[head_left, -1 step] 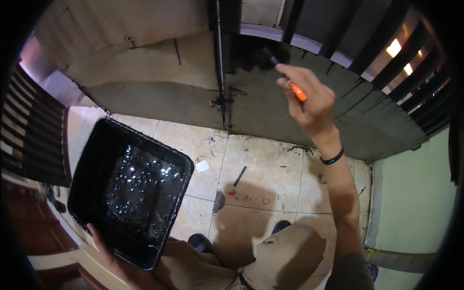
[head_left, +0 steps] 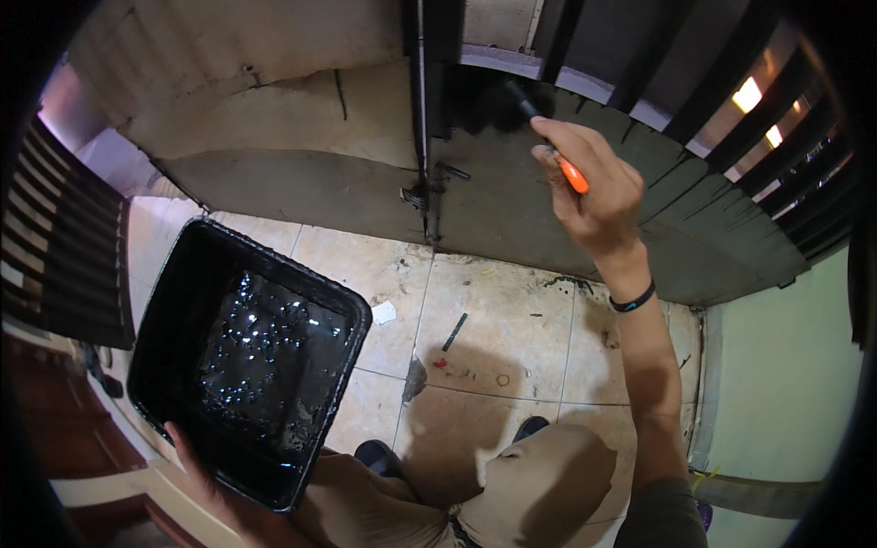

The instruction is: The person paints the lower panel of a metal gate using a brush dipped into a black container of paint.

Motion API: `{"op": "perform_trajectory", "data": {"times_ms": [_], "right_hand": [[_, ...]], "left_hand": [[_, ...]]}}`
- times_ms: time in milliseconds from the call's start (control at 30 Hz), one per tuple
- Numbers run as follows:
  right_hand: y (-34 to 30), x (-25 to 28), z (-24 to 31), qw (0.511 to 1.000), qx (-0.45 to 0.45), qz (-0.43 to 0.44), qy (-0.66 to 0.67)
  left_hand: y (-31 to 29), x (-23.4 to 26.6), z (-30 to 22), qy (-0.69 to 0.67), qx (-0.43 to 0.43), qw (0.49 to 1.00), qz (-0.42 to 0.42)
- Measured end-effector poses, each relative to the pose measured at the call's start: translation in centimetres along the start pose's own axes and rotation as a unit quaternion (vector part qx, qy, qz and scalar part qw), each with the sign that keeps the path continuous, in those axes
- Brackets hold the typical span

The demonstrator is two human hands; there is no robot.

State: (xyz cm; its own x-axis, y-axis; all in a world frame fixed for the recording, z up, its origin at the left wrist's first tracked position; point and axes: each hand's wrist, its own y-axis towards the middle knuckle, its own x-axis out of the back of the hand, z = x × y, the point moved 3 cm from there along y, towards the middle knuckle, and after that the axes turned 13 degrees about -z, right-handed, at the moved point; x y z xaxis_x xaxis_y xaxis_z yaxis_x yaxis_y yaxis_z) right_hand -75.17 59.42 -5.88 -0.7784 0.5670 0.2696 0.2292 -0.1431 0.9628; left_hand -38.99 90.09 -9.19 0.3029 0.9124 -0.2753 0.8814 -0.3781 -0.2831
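My right hand [head_left: 601, 203] is closed around a paintbrush [head_left: 572, 175] with an orange handle end and a dark head. The brush points up and left against a grey metal gate panel [head_left: 539, 205], at a patch of wet-looking black paint [head_left: 470, 100] along its upper left. The bristles blend into the dark patch. At the lower left, my left hand [head_left: 203, 479] supports a black rectangular tub [head_left: 343, 297] tilted by my thigh. Its thumb lies over the near rim, and its other fingers are hidden beneath. Shiny black liquid [head_left: 260, 352] covers the tub's bottom.
Dark vertical bars [head_left: 731, 73] rise above the panel, with black drips below them. A latch [head_left: 449, 172] sticks out by the gate's middle seam. Scraps and a dark strip [head_left: 454, 332] lie on the tiled floor [head_left: 493, 301]. A pale green wall [head_left: 786, 365] stands at right.
My right hand and the brush have shifted slightly right. The whole view has also moved a little. The tub stays in my left hand.
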Motion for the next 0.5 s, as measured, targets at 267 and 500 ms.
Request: {"op": "perform_trajectory", "data": {"times_ms": [267, 500], "right_hand": [[-5.4, -2.0, 2.6, 0.989, 0.041, 0.124, -0.064], [-2.4, 0.8, 2.6, 0.988, -0.127, 0.088, -0.01]], "left_hand": [[0.0, -0.8, -0.4, -0.056, 0.022, 0.998, -0.011], [1.0, -1.6, -0.5, 0.026, -0.086, 0.996, -0.013]]}}
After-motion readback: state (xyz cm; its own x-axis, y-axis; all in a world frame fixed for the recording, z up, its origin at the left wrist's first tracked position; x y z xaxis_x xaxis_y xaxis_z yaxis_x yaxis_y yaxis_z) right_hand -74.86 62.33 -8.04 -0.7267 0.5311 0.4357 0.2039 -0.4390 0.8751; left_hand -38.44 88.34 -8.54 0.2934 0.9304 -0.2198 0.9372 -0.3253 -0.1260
